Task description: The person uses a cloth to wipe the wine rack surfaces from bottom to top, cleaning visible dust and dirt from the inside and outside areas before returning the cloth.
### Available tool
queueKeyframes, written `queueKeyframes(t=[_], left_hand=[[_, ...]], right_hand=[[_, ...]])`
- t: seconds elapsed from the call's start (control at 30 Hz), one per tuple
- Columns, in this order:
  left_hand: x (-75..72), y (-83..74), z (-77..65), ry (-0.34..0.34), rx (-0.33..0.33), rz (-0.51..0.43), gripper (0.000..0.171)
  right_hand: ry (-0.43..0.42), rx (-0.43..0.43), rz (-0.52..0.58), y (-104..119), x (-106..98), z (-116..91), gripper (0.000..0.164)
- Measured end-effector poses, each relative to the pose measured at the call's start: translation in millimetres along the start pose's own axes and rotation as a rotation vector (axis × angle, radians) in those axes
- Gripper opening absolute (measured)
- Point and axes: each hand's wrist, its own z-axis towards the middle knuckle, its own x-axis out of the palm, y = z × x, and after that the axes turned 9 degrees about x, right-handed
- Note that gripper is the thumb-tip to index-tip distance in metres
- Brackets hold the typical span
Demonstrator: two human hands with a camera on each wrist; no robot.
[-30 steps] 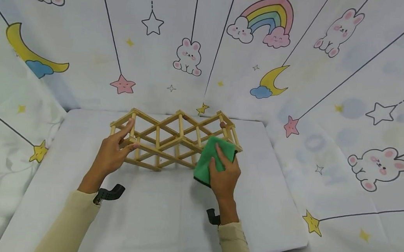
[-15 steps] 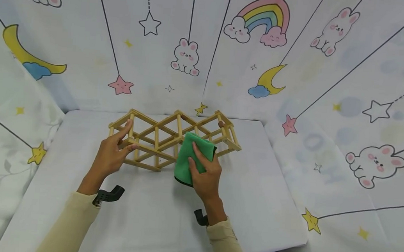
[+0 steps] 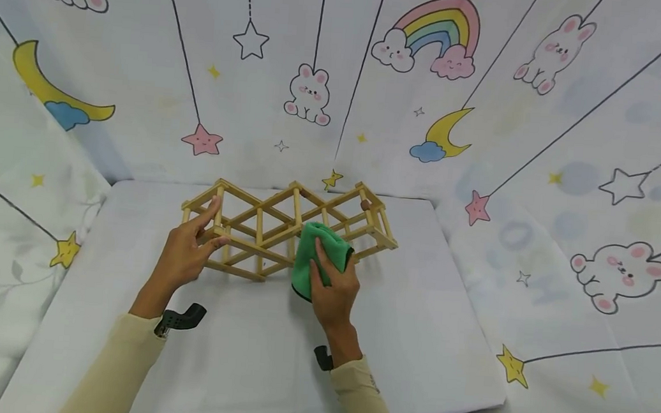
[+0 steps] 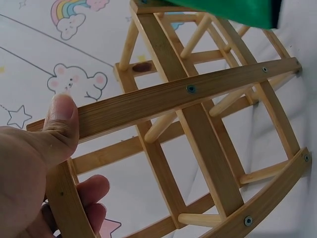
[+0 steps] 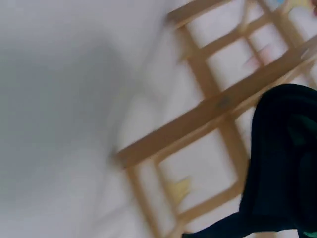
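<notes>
A folding wooden rack (image 3: 247,245) of zigzag slats joined by dowels stands on the white table. My left hand (image 3: 183,250) grips its left end; in the left wrist view the thumb (image 4: 62,116) lies over a slat and the fingers (image 4: 94,191) curl behind. With my right hand (image 3: 336,293) I hold a folded green cloth (image 3: 313,250) against the middle of the rack's front. The cloth hides part of the slats there. In the blurred right wrist view the cloth's dark edge (image 5: 275,168) overlaps the rack's slats (image 5: 183,131).
The white-covered table (image 3: 425,341) ends at a front right corner. Behind it and at both sides hang white sheets (image 3: 371,120) printed with rabbits, stars and moons. A dark strap-like piece (image 3: 184,316) sticks out from the left wrist.
My right hand has slid the green cloth leftward along the rack, from near its right end to the middle. The left hand keeps its grip, and the rack stays in place.
</notes>
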Motion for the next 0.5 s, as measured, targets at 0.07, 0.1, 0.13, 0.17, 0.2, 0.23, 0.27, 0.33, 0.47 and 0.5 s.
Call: queueKeyframes(t=[0.07,0.1,0.13,0.17,0.2,0.23,0.27,0.33,0.47,0.5], left_hand=[[-1.4,0.0,0.5,-0.004,-0.002,0.001,0.081],[-1.9,-0.1,0.7,-0.003,-0.003,-0.003,0.080],[-2.2,-0.2,0.8,0.001,-0.006,-0.007,0.080],[-2.5,-0.4,0.8,0.006,-0.007,-0.011,0.080],[-2.5,-0.7,0.9,0.011,-0.009,-0.016,0.081],[-2.8,-1.0,0.9,0.016,-0.011,-0.022,0.081],[-3.1,-1.2,0.8,0.021,-0.013,-0.025,0.081],[-1.9,-3.1,1.9,0.027,-0.010,-0.024,0.081],[-3.1,-5.5,3.7,0.010,0.001,-0.001,0.080],[-3.5,-5.6,4.1,0.007,0.003,0.004,0.080]], right_hand=[[0.008,-0.071,-0.005,8.7,10.2,5.0,0.046],[0.005,-0.086,-0.028,9.6,13.7,6.3,0.045],[-0.003,-0.083,-0.056,7.5,16.1,5.9,0.043],[-0.014,-0.064,-0.091,3.2,16.4,4.1,0.042],[-0.027,-0.031,-0.120,-3.1,14.8,1.3,0.041],[-0.040,0.011,-0.141,-11.0,11.5,-3.0,0.040],[-0.051,0.054,-0.162,-19.6,7.3,-7.9,0.039],[-0.076,0.129,-0.205,-33.4,-5.5,-16.2,0.042],[-0.097,0.103,-0.105,-32.4,-17.1,-15.9,0.047],[-0.089,0.067,-0.057,-25.6,-15.7,-12.3,0.047]])
